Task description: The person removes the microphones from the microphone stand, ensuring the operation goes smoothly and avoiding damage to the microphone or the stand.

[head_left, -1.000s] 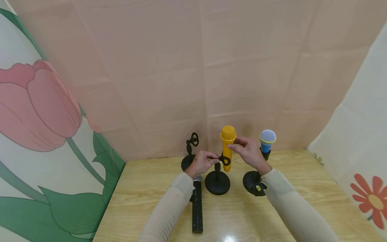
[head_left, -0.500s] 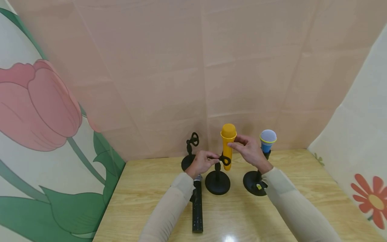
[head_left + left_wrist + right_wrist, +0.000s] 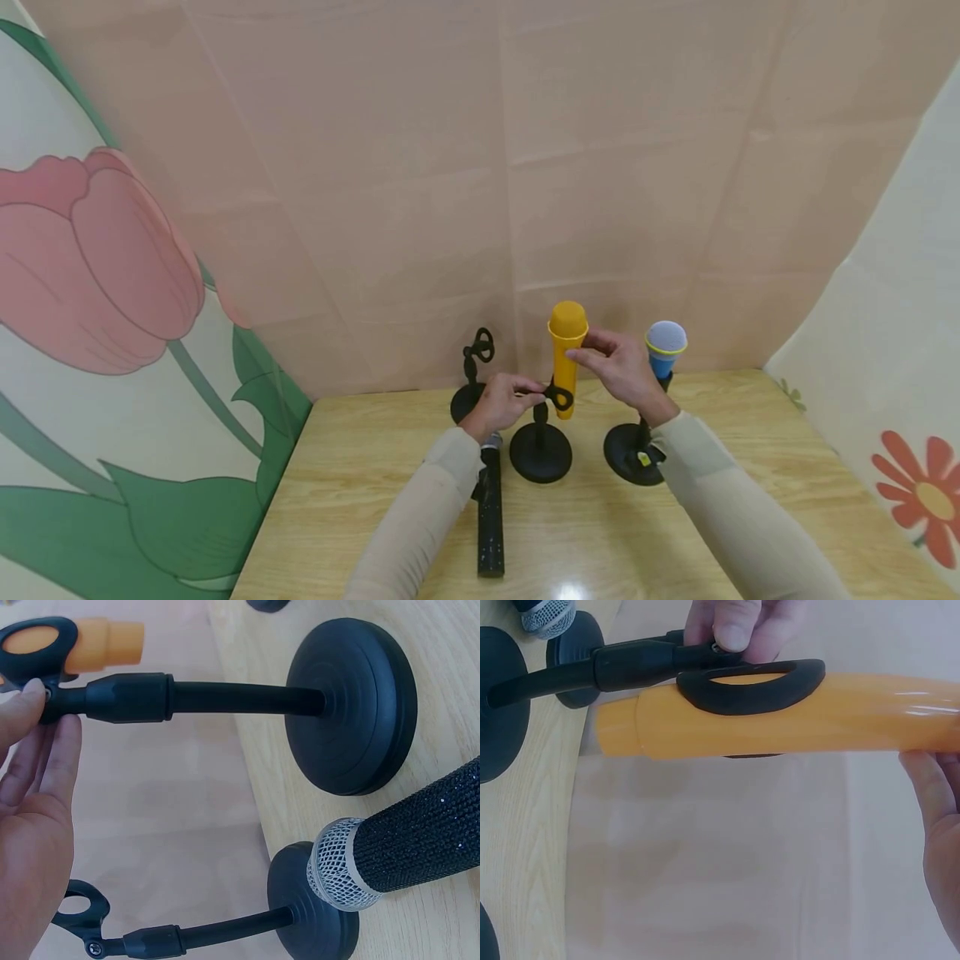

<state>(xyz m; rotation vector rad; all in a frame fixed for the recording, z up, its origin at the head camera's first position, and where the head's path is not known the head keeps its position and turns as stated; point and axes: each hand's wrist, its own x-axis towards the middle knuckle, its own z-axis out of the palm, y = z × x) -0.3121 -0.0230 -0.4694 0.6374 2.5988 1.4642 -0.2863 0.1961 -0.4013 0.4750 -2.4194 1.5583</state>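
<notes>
My right hand (image 3: 626, 375) pinches a yellow microphone (image 3: 567, 354) below its head and holds it upright. Its lower body runs through the ring-shaped clip (image 3: 802, 679) of the middle black microphone stand (image 3: 540, 454), as the right wrist view shows. With thumb and fingers, my left hand (image 3: 498, 408) grips that stand at the joint under the clip (image 3: 60, 701). The stand's round base rests on the table. Near my left forearm lies a black glittery microphone (image 3: 420, 832) with a silver mesh head.
Behind my left hand is another black stand (image 3: 468, 400) with a bare clip. A third stand (image 3: 633, 454), on the right, carries a blue microphone (image 3: 664, 346) with a pale head. The wooden table (image 3: 360, 467) meets a beige cloth backdrop (image 3: 405, 250). Flower-patterned panels flank it.
My right hand and the yellow microphone have risen slightly, so less of its lower end shows beneath the clip. My left hand stays on the stand.
</notes>
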